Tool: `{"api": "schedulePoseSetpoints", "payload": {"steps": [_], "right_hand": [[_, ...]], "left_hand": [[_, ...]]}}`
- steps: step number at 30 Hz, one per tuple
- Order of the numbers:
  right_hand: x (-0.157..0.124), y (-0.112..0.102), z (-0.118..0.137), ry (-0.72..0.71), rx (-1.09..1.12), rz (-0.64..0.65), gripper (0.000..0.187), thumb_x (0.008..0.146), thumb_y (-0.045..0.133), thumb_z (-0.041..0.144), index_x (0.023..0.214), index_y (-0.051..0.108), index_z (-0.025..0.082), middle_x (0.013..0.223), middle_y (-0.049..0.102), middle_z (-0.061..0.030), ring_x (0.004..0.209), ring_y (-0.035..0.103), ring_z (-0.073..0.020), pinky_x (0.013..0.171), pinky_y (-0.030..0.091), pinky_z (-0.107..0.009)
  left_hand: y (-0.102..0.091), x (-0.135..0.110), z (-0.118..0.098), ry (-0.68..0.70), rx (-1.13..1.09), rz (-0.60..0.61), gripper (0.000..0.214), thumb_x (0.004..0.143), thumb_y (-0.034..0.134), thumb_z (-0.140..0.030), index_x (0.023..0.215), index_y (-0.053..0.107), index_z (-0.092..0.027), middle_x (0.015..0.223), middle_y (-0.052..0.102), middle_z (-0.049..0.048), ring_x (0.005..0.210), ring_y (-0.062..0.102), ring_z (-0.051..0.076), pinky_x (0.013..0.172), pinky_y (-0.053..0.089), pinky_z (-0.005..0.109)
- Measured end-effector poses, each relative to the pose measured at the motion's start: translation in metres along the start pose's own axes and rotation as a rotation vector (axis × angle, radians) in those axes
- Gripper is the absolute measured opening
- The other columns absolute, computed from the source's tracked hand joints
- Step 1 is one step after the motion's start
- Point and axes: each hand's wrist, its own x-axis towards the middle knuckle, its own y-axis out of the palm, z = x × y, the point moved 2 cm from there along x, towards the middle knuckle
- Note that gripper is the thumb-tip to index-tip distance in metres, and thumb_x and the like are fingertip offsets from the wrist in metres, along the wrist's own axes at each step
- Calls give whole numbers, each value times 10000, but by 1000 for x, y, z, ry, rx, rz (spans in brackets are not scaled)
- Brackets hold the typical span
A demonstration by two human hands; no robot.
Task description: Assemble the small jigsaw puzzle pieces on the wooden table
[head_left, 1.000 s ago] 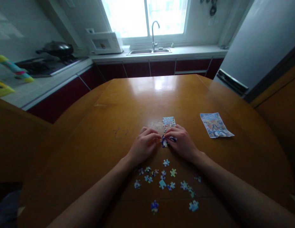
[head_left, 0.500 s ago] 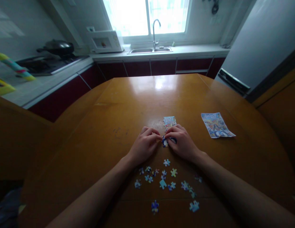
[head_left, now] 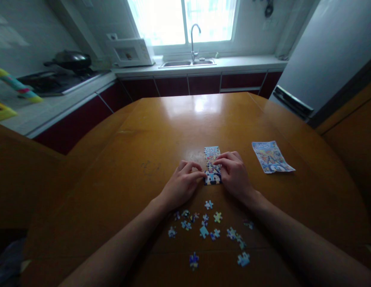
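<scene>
A partly joined jigsaw puzzle (head_left: pixel 212 178) lies on the wooden table, a narrow upright strip with a blue-and-white character face along its near end. My left hand (head_left: pixel 185 179) is at its lower left edge, thumb and forefinger tips closed in against the border. Over on the right side, my right hand (head_left: pixel 234 171) rests with bent fingers on the puzzle, its forefinger reaching across the middle pieces and its thumb by the right edge. Below the hands lie several loose puzzle pieces, among them a pale blue piece (head_left: pixel 204 232), a yellow-green piece (head_left: pixel 217 217) and a dark blue piece (head_left: pixel 194 260).
A creased picture sheet (head_left: pixel 271 157) lies right of the puzzle on the table (head_left: pixel 161 123). Beyond the table are a counter with a sink (head_left: pixel 176 63), a microwave (head_left: pixel 130 52) and a wok (head_left: pixel 70 59) on the stove. A fridge (head_left: pixel 328 59) stands at the right.
My right hand has shifted right and slightly opened out, uncovering the face and middle of the puzzle. My left hand stays at the left edge. The loose pieces keep their places.
</scene>
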Motion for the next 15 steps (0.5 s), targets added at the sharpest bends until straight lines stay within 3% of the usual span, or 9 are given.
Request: {"api": "schedulePoseSetpoints", "payload": {"steps": [8,15], "right_hand": [[1,-3,0,15,17,-28,330,825,506,14,820,740,247,910,694,-66,966,568,-264,857,488,-453],[2,-7,0,38,30,-52,332,816,491,4,798,728,236,901,698,-75,961,565,-266,844,486,-456]], "left_hand": [[-1,1,1,-43,-15,-29,369,888,514,-22,1153,646,-242,1161,574,78,1087,459,252,959,496,474],[1,-1,1,-40,43,15,320,920,579,-106,1168,678,-282,1212,545,79,1121,444,273,975,495,509]]}}
